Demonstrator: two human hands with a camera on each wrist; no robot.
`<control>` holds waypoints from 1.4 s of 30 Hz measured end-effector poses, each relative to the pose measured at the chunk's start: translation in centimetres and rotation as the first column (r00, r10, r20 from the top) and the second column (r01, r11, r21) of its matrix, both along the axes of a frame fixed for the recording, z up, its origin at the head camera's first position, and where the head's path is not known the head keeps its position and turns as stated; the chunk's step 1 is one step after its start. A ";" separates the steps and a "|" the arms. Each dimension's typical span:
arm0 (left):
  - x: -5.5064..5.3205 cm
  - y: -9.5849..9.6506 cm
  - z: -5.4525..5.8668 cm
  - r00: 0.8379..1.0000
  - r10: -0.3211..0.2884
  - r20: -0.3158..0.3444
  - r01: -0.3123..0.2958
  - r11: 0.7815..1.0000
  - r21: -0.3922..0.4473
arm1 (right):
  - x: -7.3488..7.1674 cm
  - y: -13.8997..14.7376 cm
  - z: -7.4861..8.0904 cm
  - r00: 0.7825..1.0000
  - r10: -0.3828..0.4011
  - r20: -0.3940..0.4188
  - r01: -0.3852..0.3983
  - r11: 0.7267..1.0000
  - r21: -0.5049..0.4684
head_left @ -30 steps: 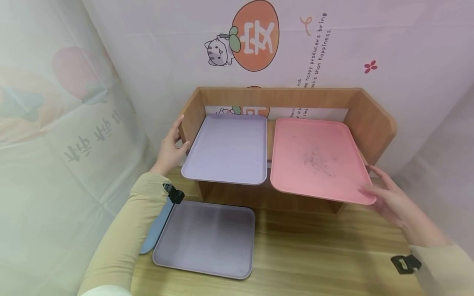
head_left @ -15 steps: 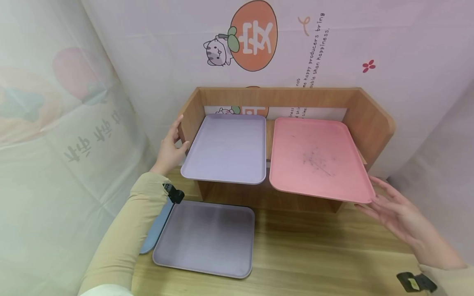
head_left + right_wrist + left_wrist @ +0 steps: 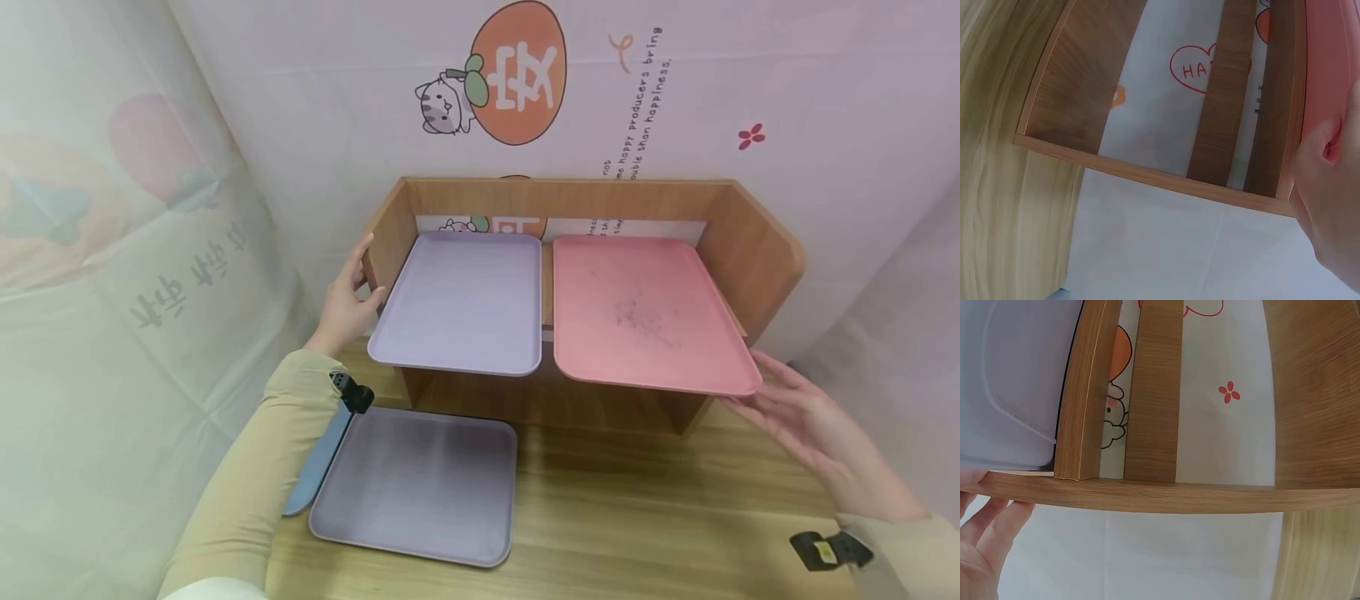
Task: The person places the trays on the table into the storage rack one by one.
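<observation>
On the upper level of a wooden shelf (image 3: 570, 198) lie two trays side by side. My left hand (image 3: 341, 310) grips the shelf's left side panel, its fingers outside and the thumb inside, beside the lavender tray (image 3: 465, 300). At the near right corner of the pink tray (image 3: 637, 283), my right hand (image 3: 813, 429) presses with fairly straight fingers. This pink tray bears a dark, twig-like pattern and its front overhangs the shelf. In the right wrist view, the thumb side of the hand meets the tray by the shelf's edge; some fingertips are hidden.
A grey-purple tray (image 3: 420, 483) lies on the wooden table (image 3: 615, 533) in front of the shelf. Part of a blue tray-like object (image 3: 321, 467) shows beneath the left forearm. White printed cloth (image 3: 330, 100) hangs behind and at both sides.
The pink tray has turned straighter and slid back a little on the shelf. My right thumb has left the tray's top for its corner. The left hand stays put.
</observation>
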State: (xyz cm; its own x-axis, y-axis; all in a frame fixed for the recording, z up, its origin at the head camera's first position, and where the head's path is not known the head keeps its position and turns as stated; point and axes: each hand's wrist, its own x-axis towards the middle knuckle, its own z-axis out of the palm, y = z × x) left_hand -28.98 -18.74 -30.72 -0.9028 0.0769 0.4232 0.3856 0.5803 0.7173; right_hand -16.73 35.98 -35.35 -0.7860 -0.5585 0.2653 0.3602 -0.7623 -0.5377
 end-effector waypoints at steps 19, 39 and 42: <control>0.0 -0.9 -0.6 1.000 0.004 0.000 -0.004 1.000 0.002 | -1.0 -0.1 -0.4 0.998 -0.019 0.061 0.023 0.997 -0.068; -0.2 -0.4 -0.3 1.000 -0.001 0.012 0.001 1.000 -0.008 | -0.2 0.7 -5.0 0.994 0.099 0.055 -0.085 0.975 -0.207; -0.4 -0.4 -0.2 1.000 0.001 0.016 -0.001 1.000 -0.005 | -0.1 -0.1 -6.5 0.989 0.143 0.042 -0.131 0.968 -0.215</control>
State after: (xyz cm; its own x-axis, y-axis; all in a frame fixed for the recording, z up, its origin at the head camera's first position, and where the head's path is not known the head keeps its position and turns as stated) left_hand -29.36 -19.14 -30.95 -0.9095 0.0782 0.4082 0.3736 0.5843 0.7204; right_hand -16.86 35.85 -41.82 -0.7230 -0.5982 0.3455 0.4945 -0.7974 -0.3458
